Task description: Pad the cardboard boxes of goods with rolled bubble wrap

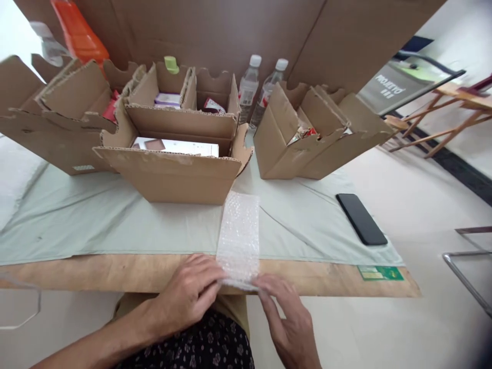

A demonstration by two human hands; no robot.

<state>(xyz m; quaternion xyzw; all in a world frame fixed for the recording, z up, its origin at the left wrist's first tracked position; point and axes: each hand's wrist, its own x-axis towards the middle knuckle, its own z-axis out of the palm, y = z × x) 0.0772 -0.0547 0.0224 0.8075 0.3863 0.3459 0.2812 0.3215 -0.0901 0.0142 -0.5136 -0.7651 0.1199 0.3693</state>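
A strip of clear bubble wrap (240,230) lies on the green cloth and runs over the table's wooden front edge toward me. Its near end is pinched at both corners. My left hand (194,287) is closed on the left corner, thumb under and fingers on top. At the right corner, my right hand (286,312) grips the wrap between thumb and fingertips. Between the hands the near edge looks folded or rolled into a thin band. The far end of the strip reaches close to the front cardboard box (188,179).
Cut cardboard boxes with packets stand at the left (54,138) and right (307,143). Two water bottles (249,87) and an orange bottle (82,36) are behind. A black phone (361,219) lies on the cloth (300,220), near a green card (380,272).
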